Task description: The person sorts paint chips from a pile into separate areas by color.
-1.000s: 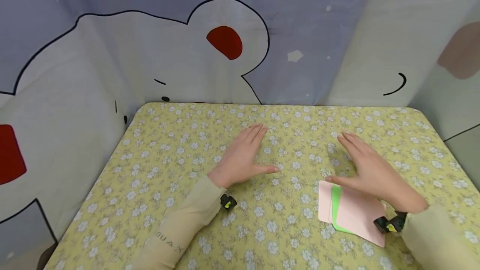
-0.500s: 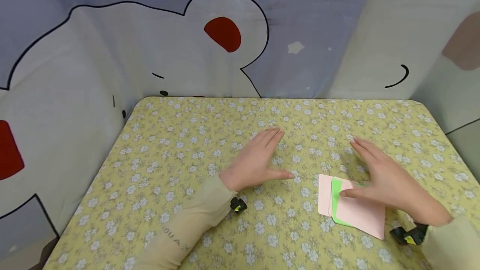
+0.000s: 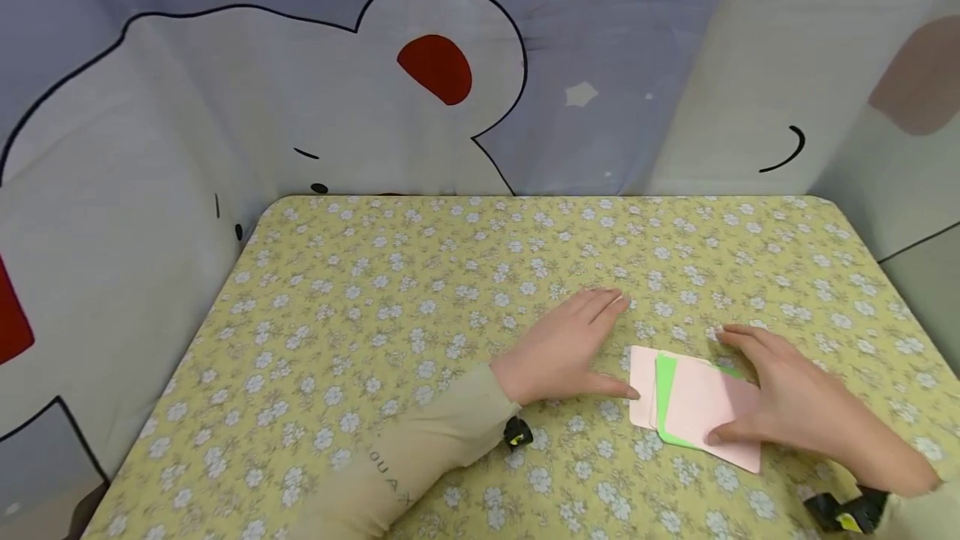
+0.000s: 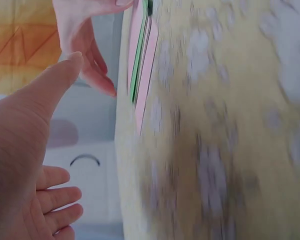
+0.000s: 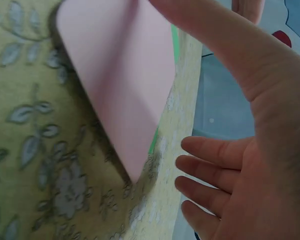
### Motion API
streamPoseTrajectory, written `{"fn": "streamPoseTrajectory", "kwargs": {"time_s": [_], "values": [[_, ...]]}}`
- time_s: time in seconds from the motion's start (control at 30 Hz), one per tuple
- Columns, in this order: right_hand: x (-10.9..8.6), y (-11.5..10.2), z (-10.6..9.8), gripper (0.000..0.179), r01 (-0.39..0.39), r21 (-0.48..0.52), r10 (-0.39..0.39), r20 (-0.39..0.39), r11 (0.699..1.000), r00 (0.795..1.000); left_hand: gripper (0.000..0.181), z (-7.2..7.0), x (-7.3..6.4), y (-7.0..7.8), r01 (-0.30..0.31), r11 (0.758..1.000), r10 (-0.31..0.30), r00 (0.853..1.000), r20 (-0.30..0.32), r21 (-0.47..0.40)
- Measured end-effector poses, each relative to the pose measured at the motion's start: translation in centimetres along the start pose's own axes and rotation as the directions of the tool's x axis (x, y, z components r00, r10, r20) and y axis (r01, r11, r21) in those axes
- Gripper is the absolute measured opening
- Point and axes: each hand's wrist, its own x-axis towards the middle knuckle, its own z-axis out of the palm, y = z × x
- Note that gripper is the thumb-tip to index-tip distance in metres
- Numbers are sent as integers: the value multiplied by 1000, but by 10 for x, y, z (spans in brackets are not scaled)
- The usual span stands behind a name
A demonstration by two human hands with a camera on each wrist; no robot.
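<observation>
A loose stack of cards lies on the right part of the table. Its top is a pink card (image 3: 705,407), a green card (image 3: 663,407) shows beneath it, and another pink card (image 3: 641,377) juts out to the left. My left hand (image 3: 564,348) hovers left of the stack, fingers extended and thumb tip right at the left pink card's edge. At the stack's right side is my right hand (image 3: 795,398), its thumb over the top pink card and its fingers spread beyond the far edge. In the right wrist view, the fingers (image 5: 215,170) are loosely straight, with nothing between them and the thumb.
A yellow floral cloth (image 3: 360,307) covers the table. Behind it and at the sides hangs a curtain (image 3: 600,65) with cartoon figures. Each wrist wears a small black device, such as the left wrist camera (image 3: 517,433).
My left hand has moved right and nearer, up to the cards. The right hand has shifted right and toward me, alongside the stack. The cards themselves stay put.
</observation>
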Motion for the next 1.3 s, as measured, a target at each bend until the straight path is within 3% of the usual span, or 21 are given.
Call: {"fn": "streamPoseTrajectory", "kwargs": {"time_s": [0.23,0.5,0.63,1.0,1.3], "values": [[-16,8,7,126,25,-29,-26,-20,999,999,112,11,22,29,-56,998,56,994,90,-10],[-25,10,10,126,6,-12,-6,33,1000,999,116,23,36,53,-113,993,117,969,216,-32],[-23,7,10,120,21,-7,-21,25,1000,999,118,27,39,56,-90,995,100,960,261,-51],[-20,-1,14,107,82,27,-81,-32,996,996,115,27,38,52,-64,995,84,949,305,-76],[-15,-4,11,109,107,35,-104,-70,994,992,120,25,32,50,-50,993,75,964,256,-103]]}}
